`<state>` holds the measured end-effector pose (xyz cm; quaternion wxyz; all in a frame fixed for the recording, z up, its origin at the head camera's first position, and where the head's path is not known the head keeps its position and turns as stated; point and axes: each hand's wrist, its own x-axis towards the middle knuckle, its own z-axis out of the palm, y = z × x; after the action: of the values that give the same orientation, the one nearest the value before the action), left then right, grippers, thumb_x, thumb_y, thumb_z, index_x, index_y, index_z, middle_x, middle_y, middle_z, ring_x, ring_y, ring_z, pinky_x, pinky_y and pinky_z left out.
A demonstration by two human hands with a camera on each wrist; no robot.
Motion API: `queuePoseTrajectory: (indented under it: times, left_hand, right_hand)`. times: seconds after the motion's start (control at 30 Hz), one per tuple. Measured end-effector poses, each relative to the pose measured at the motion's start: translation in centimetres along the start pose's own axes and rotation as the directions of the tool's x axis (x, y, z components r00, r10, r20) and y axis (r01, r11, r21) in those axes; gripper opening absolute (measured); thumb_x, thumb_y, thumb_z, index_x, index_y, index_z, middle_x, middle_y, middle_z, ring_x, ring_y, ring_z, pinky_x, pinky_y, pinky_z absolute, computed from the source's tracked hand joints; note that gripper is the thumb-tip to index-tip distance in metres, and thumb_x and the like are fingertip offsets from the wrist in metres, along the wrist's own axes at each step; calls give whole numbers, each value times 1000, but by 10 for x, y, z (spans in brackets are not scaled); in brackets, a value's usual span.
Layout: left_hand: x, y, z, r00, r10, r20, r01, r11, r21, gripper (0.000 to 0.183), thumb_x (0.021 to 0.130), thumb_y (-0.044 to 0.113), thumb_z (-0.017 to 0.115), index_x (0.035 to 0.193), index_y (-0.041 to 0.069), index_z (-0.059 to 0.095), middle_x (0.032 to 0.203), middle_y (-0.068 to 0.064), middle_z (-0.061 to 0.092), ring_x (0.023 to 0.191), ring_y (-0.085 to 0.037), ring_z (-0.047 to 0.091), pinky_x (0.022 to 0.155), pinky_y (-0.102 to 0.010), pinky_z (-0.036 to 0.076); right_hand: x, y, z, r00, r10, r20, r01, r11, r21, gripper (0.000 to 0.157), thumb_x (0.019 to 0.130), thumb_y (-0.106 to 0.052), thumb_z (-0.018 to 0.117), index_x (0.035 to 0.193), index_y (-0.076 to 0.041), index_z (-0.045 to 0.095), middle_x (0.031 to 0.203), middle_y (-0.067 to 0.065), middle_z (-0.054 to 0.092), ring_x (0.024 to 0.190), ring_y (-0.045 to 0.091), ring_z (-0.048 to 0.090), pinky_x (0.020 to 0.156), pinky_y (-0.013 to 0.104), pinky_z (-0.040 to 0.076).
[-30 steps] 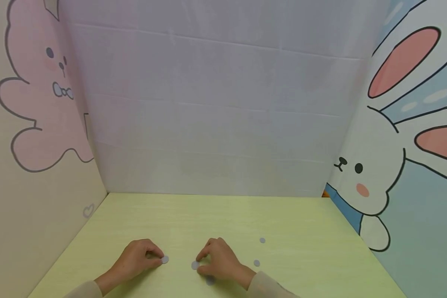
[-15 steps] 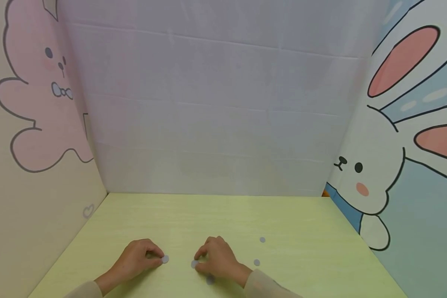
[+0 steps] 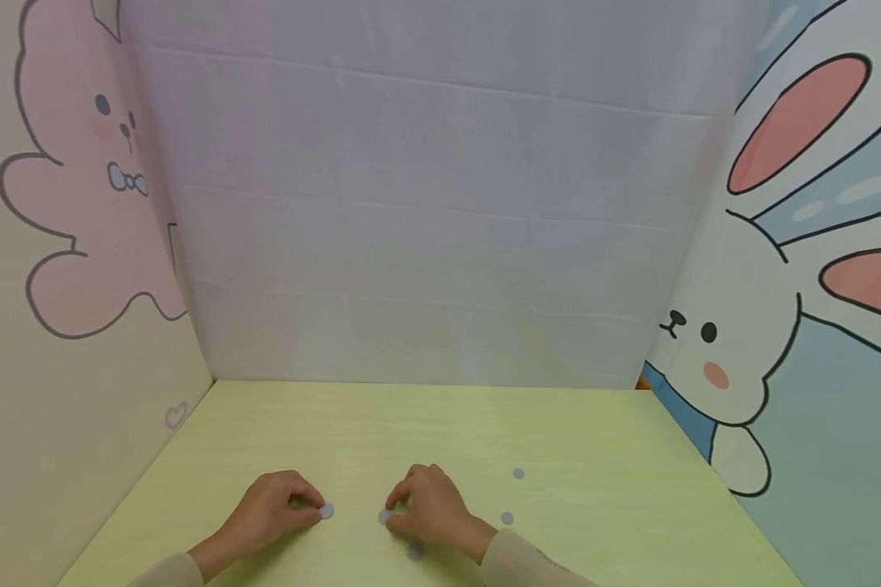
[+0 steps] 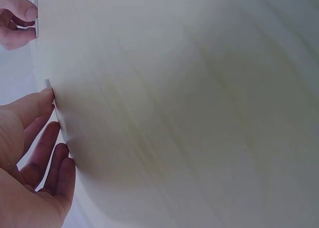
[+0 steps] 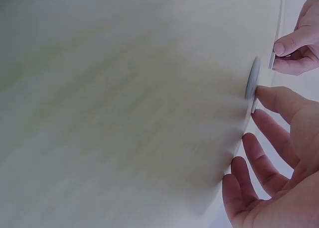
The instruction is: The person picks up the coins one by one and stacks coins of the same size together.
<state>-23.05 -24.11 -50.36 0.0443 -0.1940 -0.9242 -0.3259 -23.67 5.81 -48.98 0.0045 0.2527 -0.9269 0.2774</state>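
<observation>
One grey disc (image 3: 326, 510) is sitting at the 3 o'clock side of the left hand (image 3: 264, 507), whose thumb and finger are pinching its edge. A second disc (image 3: 383, 518) is facing it across a gap, at the 9 o'clock side of the right hand (image 3: 429, 507), and that thumb and finger are clamping it likewise. Both discs are looking thin, so the rim is probably being gripped because it is offering the easiest purchase; whether either disc is touching the table (image 3: 352, 416) is not showing clearly. The other fingers are curving loosely, perhaps steadying each hand near the surface

From the right hand, a third disc (image 3: 414, 553) is lying at 7 o'clock, close in and partly shaded. A fourth disc (image 3: 507, 518) is lying at 3 o'clock and a fifth disc (image 3: 518, 473) at 2 o'clock, both well apart from the fingers, presumably sitting aside so the hands are having room

No container is showing; three discs are lying loose. A back panel (image 3: 440, 204) is standing at 12 o'clock, a pink figure (image 3: 110, 220) is decorating the 10 o'clock side and a rabbit (image 3: 749, 326) the 2 o'clock side, the walls fencing the table like an open box
</observation>
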Motion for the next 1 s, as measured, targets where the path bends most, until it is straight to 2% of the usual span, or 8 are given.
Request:
queuePoseTrajectory:
  times: [0.4, 1.0]
  left_hand:
    - [0, 0, 0, 1000, 10, -5, -10, 1000, 7, 12, 84, 29, 92, 88, 31, 81, 91, 20, 70, 86, -5, 64, 77, -26, 53]
    - [0, 3, -1, 1000, 16, -5, -16, 1000, -8, 13, 83, 26, 92, 89, 29, 81, 91, 19, 71, 86, -6, 65, 77, -26, 53]
  right_hand:
    - [3, 10, 0, 1000, 12, -24, -12, 1000, -23, 11, 80, -28, 90, 91, -25, 86, 90, -14, 63, 81, 4, 45, 70, 20, 38]
    - [4, 15, -1, 999, -27, -37, 25, 999, -36, 11, 81, -27, 90, 90, -23, 86, 89, -14, 65, 79, 0, 47, 73, 20, 40]
